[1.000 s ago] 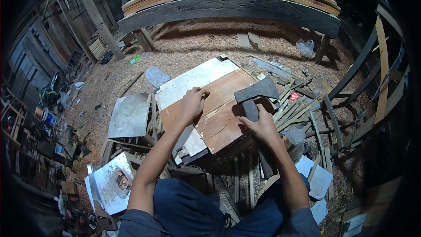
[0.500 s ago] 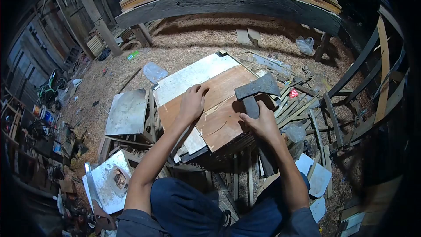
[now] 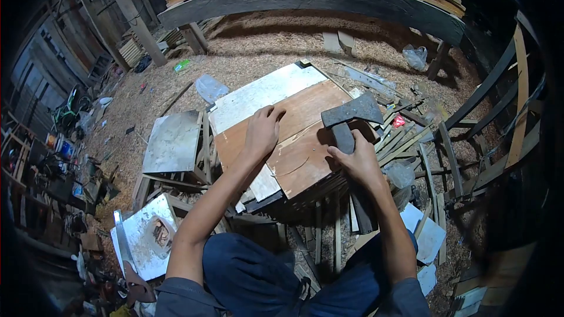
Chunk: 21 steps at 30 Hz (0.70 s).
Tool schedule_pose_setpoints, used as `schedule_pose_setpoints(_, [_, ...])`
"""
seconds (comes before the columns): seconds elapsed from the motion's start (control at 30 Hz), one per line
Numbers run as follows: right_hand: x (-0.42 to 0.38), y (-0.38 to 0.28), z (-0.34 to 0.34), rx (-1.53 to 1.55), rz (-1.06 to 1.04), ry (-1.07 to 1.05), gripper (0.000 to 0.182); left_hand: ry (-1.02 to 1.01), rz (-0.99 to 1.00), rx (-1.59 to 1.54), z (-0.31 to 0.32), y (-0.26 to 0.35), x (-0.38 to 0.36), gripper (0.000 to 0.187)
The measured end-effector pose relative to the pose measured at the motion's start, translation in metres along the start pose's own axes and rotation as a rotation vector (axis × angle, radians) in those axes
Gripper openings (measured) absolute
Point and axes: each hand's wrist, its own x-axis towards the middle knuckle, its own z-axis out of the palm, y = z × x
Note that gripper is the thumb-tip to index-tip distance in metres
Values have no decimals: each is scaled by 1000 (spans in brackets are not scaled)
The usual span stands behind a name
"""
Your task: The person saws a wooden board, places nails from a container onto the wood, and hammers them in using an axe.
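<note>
My right hand (image 3: 359, 155) is closed round the handle of an axe (image 3: 353, 113), just below its dark metal head. The axe head hangs over the right part of a box-like wooden work surface (image 3: 305, 108), which has a white panel and brown panels on top. On the left of the brown panels rests my left hand (image 3: 262, 131), its fingers bent and a little apart, with nothing seen in it. A thin curved splinter (image 3: 292, 167) lies on the front brown panel between the hands.
A long raised beam (image 3: 311, 3) crosses the back. At the left are a white-topped stool (image 3: 172, 142) and a saw (image 3: 124, 246) on a holed white panel (image 3: 144, 238). Wood scraps (image 3: 405, 141) lie to the right, beside curved dark timbers (image 3: 490, 91).
The view has shifted slightly, so the scene sits a little further right. Both hands keep nearly the same places on and above the panels, and the axe remains in my right hand.
</note>
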Motion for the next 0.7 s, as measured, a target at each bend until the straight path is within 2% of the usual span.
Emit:
schedule_pose_setpoints(0.07, [0, 2, 1, -35, -44, 32, 52, 3, -16, -8, 3, -2, 0, 31])
schedule_pose_setpoints(0.47, [-3, -14, -6, 70, 88, -45, 54, 31, -3, 24, 1, 1, -1, 29])
schedule_pose_setpoints(0.6, [-2, -5, -1, -25, -78, 70, 54, 35, -11, -37, 1, -1, -4, 27])
schedule_pose_setpoints(0.67, [-2, -12, -5, 38, 49, -11, 54, 49, 6, -43, 1, -5, -3, 26])
schedule_pose_setpoints(0.7, [0, -11, -3, 33, 33, 4, 54, 7, -76, -130, -9, -5, -1, 26])
